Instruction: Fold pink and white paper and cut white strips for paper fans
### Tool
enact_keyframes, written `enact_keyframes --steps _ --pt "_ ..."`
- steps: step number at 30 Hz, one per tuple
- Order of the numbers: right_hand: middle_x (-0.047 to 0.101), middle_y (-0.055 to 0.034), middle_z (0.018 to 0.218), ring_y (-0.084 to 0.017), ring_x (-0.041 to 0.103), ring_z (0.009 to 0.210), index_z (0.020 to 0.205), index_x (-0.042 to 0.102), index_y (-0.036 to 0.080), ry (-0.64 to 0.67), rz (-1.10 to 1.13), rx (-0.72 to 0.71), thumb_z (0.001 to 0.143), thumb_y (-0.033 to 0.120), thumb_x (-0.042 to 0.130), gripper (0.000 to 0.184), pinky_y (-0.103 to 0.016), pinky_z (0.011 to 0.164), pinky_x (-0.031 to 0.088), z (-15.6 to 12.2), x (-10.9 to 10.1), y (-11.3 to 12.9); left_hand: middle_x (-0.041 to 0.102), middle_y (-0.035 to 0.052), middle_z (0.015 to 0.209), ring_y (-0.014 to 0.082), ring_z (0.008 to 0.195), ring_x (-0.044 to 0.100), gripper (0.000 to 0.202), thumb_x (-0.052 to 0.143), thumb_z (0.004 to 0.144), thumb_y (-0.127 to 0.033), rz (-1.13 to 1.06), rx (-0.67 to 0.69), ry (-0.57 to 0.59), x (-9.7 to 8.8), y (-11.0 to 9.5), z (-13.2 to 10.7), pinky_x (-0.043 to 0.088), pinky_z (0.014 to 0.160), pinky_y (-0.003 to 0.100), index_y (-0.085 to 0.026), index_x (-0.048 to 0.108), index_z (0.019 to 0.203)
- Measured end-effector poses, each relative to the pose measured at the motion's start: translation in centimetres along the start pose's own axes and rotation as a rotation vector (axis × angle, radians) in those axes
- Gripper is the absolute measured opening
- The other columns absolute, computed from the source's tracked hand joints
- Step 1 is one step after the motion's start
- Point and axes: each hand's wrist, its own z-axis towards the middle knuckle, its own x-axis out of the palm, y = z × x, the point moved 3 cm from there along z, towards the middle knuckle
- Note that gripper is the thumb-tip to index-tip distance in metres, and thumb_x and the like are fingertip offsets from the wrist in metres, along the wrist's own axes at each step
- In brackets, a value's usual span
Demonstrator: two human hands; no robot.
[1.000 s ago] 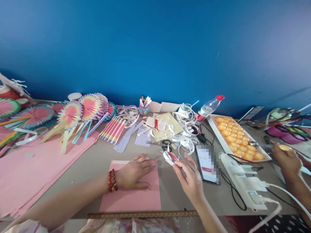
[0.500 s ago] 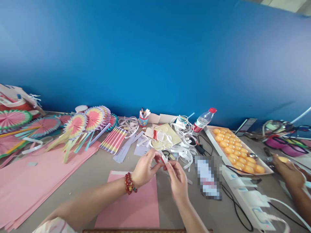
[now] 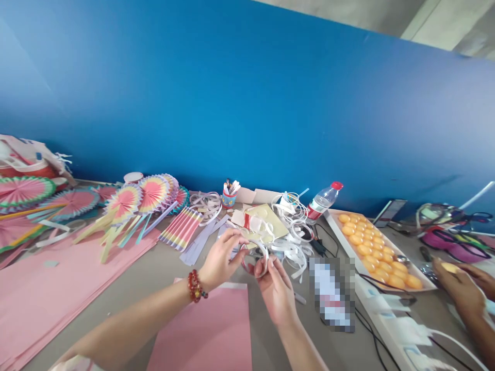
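Both my hands are raised over the table's middle, closed around a roll of white tape (image 3: 265,253). The fingers of my left hand (image 3: 221,259) pinch its left side, and a red bead bracelet (image 3: 196,286) circles that wrist. On the lower right side, my right hand (image 3: 276,289) grips the ring. Below and to the left lies a pink sheet of paper (image 3: 204,330) with a white strip along its top edge. Just beyond my fingers is a heap of curled white paper strips (image 3: 292,252).
Pleated paper fans (image 3: 127,201) and large pink sheets (image 3: 50,288) cover the left. A pen cup (image 3: 229,198), plastic bottle (image 3: 323,201), tray of orange balls (image 3: 363,239) and power strip (image 3: 386,314) stand farther out. Another person's hand (image 3: 458,283) works at the far right.
The tape roll has turned so its ring shape now shows between my hands. My fingers have spread farther apart around it. The camera view has tilted slightly.
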Motion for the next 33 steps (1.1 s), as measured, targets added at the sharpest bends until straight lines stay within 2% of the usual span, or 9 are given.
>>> enact_keyframes --steps 5,10,14,18,21,24,27,30,33 --pt "0.052 0.0009 0.074 -0.016 0.052 0.073 0.081 0.055 0.024 -0.003 -0.061 -0.015 0.091 0.041 0.059 0.020 -0.033 0.075 0.048 0.1 0.4 -0.4 0.063 0.0054 0.091 0.0203 0.090 0.061 0.009 0.058 0.091 -0.028 -0.098 -0.095 0.039 0.4 -2.2 -0.2 0.051 0.080 0.034 -0.020 0.061 0.088" --pt "0.053 0.0011 0.075 -0.014 0.051 0.072 0.082 0.057 0.024 -0.046 -0.108 0.002 0.088 0.043 0.062 0.021 -0.027 0.070 0.047 0.0 0.3 -1.1 0.063 0.0008 0.085 0.0160 0.080 0.061 0.006 0.059 0.089 -0.023 -0.211 -0.208 0.051 1.2 -2.4 -0.7 0.049 0.077 0.030 -0.020 0.055 0.092" --pt "0.052 0.0013 0.075 -0.015 0.052 0.072 0.081 0.055 0.024 -0.042 -0.161 -0.009 0.089 0.045 0.061 0.023 -0.028 0.070 0.047 -0.1 0.3 -1.3 0.061 0.0004 0.082 0.0157 0.079 0.061 0.003 0.055 0.091 -0.022 -0.241 -0.210 0.040 1.6 -2.2 -0.9 0.048 0.078 0.029 -0.020 0.055 0.090" --pt "0.052 0.0008 0.074 -0.016 0.052 0.071 0.081 0.055 0.024 -0.041 -0.215 -0.022 0.090 0.046 0.059 0.024 -0.028 0.069 0.047 -0.2 0.5 -1.2 0.058 0.0013 0.079 0.0160 0.078 0.059 0.014 0.046 0.095 -0.022 -0.260 -0.153 0.059 1.4 -2.5 -1.1 0.047 0.080 0.030 -0.020 0.051 0.083" --pt "0.054 -0.0001 0.074 -0.017 0.053 0.073 0.080 0.054 0.024 -0.052 -0.216 -0.021 0.091 0.047 0.057 0.025 -0.030 0.072 0.048 -0.3 0.6 -1.0 0.060 0.0037 0.088 0.0162 0.082 0.060 0.013 0.042 0.098 -0.024 -0.288 -0.121 0.073 0.8 -2.4 -1.3 0.047 0.082 0.031 -0.020 0.048 0.087" --pt "0.056 -0.0010 0.076 -0.018 0.055 0.078 0.081 0.055 0.024 -0.071 -0.209 -0.017 0.091 0.047 0.057 0.025 -0.034 0.078 0.048 -0.2 0.4 -0.9 0.061 0.0051 0.093 0.0159 0.084 0.060 0.013 0.043 0.098 -0.027 -0.290 -0.146 0.030 -0.7 -1.6 -1.7 0.047 0.081 0.030 -0.020 0.049 0.088" --pt "0.059 -0.0014 0.080 -0.018 0.055 0.081 0.082 0.057 0.023 -0.100 -0.211 -0.017 0.090 0.046 0.060 0.024 -0.033 0.080 0.047 -0.3 0.2 -0.7 0.060 0.0041 0.089 0.0150 0.080 0.058 0.015 0.048 0.096 -0.030 -0.274 -0.222 -0.022 -3.2 -0.3 -2.5 0.047 0.076 0.027 -0.019 0.051 0.086" --pt "0.058 0.0003 0.076 -0.016 0.053 0.075 0.080 0.058 0.022 -0.087 -0.212 -0.016 0.090 0.044 0.061 0.023 -0.033 0.081 0.047 -0.4 0.0 -0.3 0.057 0.0031 0.087 0.0139 0.077 0.057 0.014 0.052 0.094 -0.032 -0.193 -0.302 -0.070 -7.0 0.7 -4.4 0.047 0.072 0.025 -0.018 0.052 0.091" --pt "0.055 0.0020 0.070 -0.014 0.051 0.070 0.081 0.058 0.022 -0.046 -0.238 -0.016 0.090 0.042 0.061 0.022 -0.035 0.082 0.047 -0.5 -0.2 0.2 0.053 0.0006 0.080 0.0133 0.073 0.055 0.012 0.046 0.097 -0.031 -0.079 -0.340 -0.171 -11.5 0.8 -7.6 0.047 0.070 0.025 -0.019 0.049 0.099"
